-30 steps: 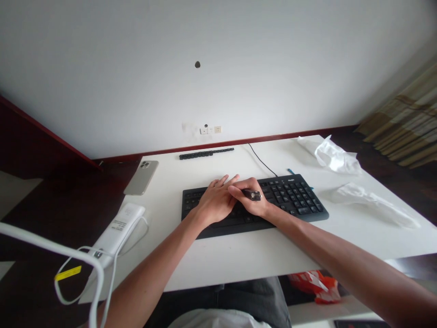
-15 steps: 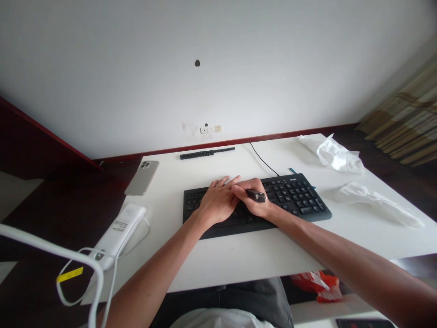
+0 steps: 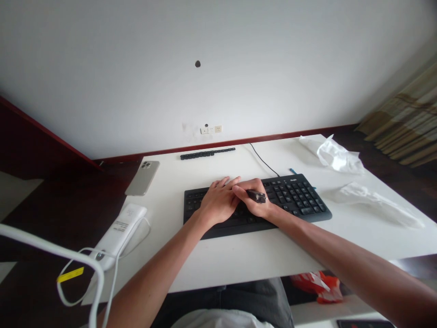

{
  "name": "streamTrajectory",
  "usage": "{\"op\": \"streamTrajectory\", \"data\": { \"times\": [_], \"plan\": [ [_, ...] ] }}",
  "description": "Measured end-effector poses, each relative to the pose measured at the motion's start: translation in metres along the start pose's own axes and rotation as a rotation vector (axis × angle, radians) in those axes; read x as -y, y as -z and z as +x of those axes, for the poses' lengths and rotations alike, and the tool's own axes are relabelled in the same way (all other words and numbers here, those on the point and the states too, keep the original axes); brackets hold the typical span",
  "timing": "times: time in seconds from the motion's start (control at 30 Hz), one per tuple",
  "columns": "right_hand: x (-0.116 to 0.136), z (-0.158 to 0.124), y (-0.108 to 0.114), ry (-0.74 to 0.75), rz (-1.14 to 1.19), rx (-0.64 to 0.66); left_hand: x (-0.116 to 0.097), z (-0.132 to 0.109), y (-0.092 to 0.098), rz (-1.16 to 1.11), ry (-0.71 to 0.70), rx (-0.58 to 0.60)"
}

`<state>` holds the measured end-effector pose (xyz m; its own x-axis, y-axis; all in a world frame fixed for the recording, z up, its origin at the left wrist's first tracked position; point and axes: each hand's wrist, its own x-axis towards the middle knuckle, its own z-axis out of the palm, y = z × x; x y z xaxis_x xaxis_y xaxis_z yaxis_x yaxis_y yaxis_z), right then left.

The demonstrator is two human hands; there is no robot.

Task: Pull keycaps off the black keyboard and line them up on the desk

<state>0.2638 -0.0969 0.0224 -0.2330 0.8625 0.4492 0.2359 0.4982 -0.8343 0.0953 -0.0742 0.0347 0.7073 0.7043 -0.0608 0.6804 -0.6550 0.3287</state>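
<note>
A black keyboard (image 3: 303,196) lies on the white desk (image 3: 239,259). Over its left half, my left hand (image 3: 220,199) rests palm down with fingers stretched forward; the keys beneath are hidden. My right hand (image 3: 256,189) is closed around a short black-handled tool (image 3: 257,196), whose back end points toward me. Its working tip is hidden behind the hands, and I cannot tell its exact kind. The two hands touch, the right thumb lying close to the left fingers. Toward the desk's back edge, small black keycaps (image 3: 198,155) are lined up in a row.
At the left lie a phone (image 3: 143,177) and a white power strip or adapter (image 3: 119,232) with a looped white cable. Crumpled white plastic bags (image 3: 337,155) are on the right. A thin blue item (image 3: 292,171) sits behind the keyboard. A red bag (image 3: 319,284) is below the desk.
</note>
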Motion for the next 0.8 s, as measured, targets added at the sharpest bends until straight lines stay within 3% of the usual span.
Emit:
{"op": "streamTrajectory", "data": {
  "times": [0.8],
  "plan": [
    [0.0028,-0.0001,0.0026,-0.035,-0.015,-0.007,0.0002,0.0006,-0.0013,-0.005,-0.01,-0.03]
  ]
}}
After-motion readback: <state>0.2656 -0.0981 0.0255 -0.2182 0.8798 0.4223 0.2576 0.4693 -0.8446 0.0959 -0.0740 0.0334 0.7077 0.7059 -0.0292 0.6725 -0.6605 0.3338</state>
